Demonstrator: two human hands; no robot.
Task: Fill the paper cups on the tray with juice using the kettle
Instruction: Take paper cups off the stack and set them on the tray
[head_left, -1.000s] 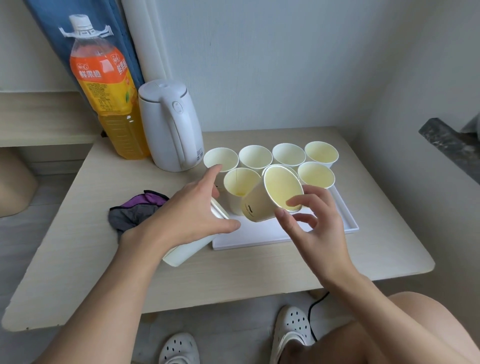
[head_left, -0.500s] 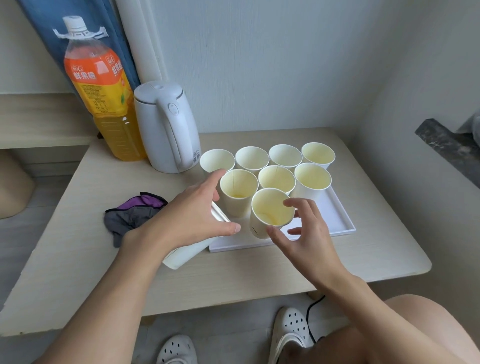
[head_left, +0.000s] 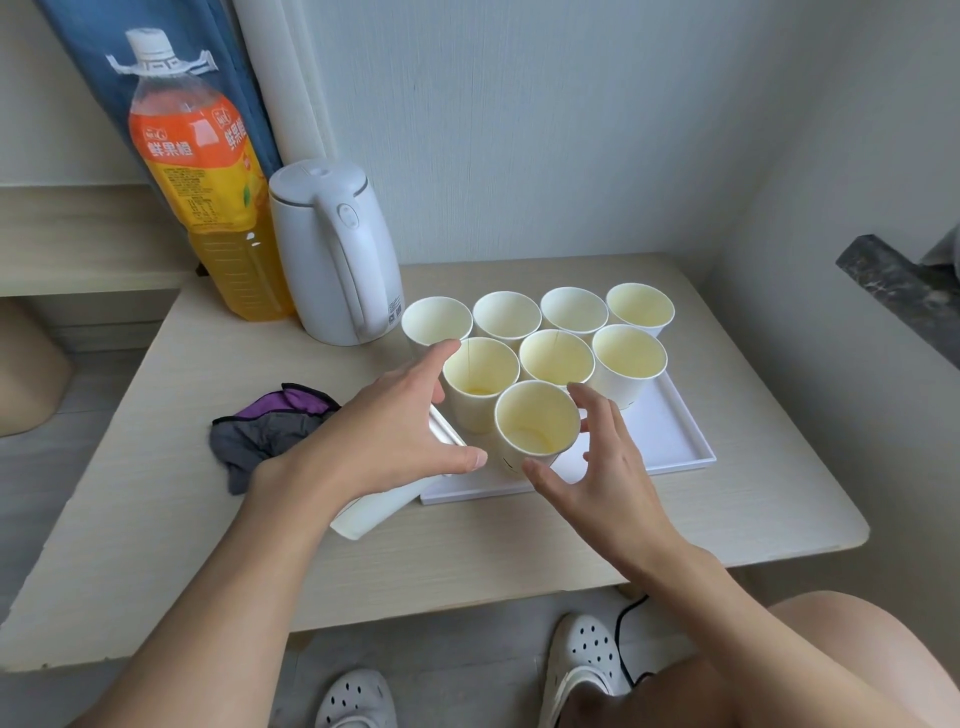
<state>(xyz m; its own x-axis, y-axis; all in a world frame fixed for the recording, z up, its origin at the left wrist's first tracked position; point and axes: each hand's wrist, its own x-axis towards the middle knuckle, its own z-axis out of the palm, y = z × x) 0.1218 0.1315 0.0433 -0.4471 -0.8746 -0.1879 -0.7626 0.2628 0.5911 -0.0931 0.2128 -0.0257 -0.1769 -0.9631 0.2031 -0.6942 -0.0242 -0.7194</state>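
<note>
At the bottom edge of the frame your white perforated clogs (head_left: 584, 649) rest on the floor under the pale wood-grain table (head_left: 467, 551). Just above, right of centre, your right hand (head_left: 605, 478) is spread wide around the nearest paper cup (head_left: 537, 423). The thumb tip is at its lower wall and the forefinger is just beside its rim. The fingers are only loosely curved and grip nothing. That cup stands upright at the front of the white, low-rimmed rectangular tray (head_left: 675, 441), with a thin pool of yellow juice in its bottom. Left of centre, your left hand (head_left: 395, 441) has thumb and forefinger stretched straight and far apart, its palm over a stack of cups (head_left: 363, 512) lying on its side at the tray's near-left corner; the lower fingers are hidden. Further left lies a crumpled grey and purple cloth (head_left: 265, 431). Behind the nearest cup, seven more cups (head_left: 557, 358) stand in rows of three and four. In the upper left stands the smooth white kettle (head_left: 332, 254), handle towards you, beside the tall orange-labelled juice bottle (head_left: 208, 208)
</note>
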